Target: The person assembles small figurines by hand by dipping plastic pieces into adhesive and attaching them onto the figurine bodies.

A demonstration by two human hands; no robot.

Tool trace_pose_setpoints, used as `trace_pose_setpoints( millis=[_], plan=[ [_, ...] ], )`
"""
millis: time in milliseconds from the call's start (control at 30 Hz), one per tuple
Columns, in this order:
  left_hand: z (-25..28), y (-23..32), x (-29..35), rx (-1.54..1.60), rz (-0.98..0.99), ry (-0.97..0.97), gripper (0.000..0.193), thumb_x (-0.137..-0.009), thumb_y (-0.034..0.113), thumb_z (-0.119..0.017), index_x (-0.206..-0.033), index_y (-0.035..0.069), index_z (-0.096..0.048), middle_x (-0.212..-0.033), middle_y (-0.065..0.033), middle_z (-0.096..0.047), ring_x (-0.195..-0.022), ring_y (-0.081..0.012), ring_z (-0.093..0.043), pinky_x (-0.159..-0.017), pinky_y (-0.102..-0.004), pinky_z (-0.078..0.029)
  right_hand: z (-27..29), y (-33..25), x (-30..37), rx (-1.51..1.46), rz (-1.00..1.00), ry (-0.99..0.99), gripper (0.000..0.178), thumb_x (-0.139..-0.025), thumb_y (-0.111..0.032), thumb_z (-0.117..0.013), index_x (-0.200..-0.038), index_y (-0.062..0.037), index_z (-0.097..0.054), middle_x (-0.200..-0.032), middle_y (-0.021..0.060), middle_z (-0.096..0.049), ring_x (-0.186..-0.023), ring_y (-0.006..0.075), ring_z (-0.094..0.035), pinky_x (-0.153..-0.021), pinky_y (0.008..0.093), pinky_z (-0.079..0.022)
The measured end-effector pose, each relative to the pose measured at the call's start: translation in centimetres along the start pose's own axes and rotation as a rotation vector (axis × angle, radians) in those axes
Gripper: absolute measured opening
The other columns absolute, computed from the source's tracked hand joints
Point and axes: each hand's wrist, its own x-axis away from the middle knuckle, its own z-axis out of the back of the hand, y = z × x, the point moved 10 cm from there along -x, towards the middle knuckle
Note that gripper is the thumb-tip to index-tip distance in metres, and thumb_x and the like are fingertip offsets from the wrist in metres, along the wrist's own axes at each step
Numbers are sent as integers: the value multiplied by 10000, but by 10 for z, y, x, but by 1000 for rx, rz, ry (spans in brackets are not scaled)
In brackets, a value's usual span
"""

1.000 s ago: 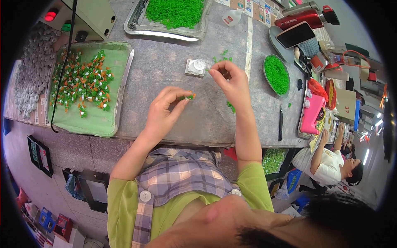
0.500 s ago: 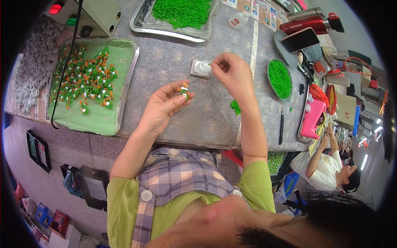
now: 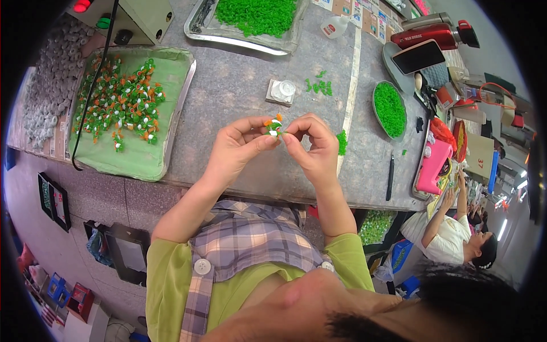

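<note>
"Grey work table (image 3: 239, 80) across the middle of the head view, speckled floor (image 3: 154, 199) below its near edge. What's at the left?"

"Green-lined tray (image 3: 137, 165), with a scatter of small green, orange and white pieces (image 3: 122, 102) in it. Behind it stands a control box (image 3: 142, 23) with red and green buttons, and a heap of small whitish parts (image 3: 51, 91) lies at the far left."

"And the hands?"

"Both over the table, close together in front of the person's chest. The left hand (image 3: 236, 142) pinches a small figure (image 3: 274, 131) between thumb and index finger. It's green and white, with orange at the top."

"What about the right hand (image 3: 314, 148)?"

"Thumb and index finger are drawn narrow, their tips at the right side of the figure. Whether they grip anything there, I can't tell."

"So where exactly is the figure?"

"Between the two hands, on the near side of a little white pot (image 3: 284, 89). That pot sits on a pale block (image 3: 285, 103)."

"Anything beyond that?"

"Loose green bits (image 3: 322, 87) lie to the right of the pot. Farther right there's a grey dish (image 3: 374, 108) full of green bits, and a slim black tool (image 3: 390, 179) near the table's edge. A metal tray (image 3: 239, 47) at the back holds a bigger green pile (image 3: 256, 17)."

"Anyone else?"

"One co-worker (image 3: 444, 231) in a white top at the right, forearms raised."
</note>
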Motion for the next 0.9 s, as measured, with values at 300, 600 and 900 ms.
trace_pose_setpoints(
  millis=[300,600,900],
  plan=[
    [-6,4,1,-43,-20,-12,353,-751,22,-622,-1088,-15,-522,-843,-4,-524,-787,-73,-532,-726,-203,-457,1,1,3,78,8,27,89,-692,-43,-630,-732,-16,-555,-685,35,-532,-601,104,-477,-554,224,-396],
    [1,17,4,-321,-206,58,317,-720,50,-659,-1024,14,-577,-830,-13,-536,-764,-87,-535,-695,-211,-480,0,-4,4,142,4,68,90,-693,-26,-634,-734,-12,-555,-688,43,-543,-595,103,-507,-544,220,-415],
    [-15,54,15,-830,-447,62,312,-693,80,-678,-994,36,-608,-833,-81,-596,-731,-143,-599,-655,-241,-508,-1,-24,6,431,154,66,115,-678,-50,-661,-722,-25,-558,-658,54,-553,-570,147,-543,-523,243,-434]
  ],
)
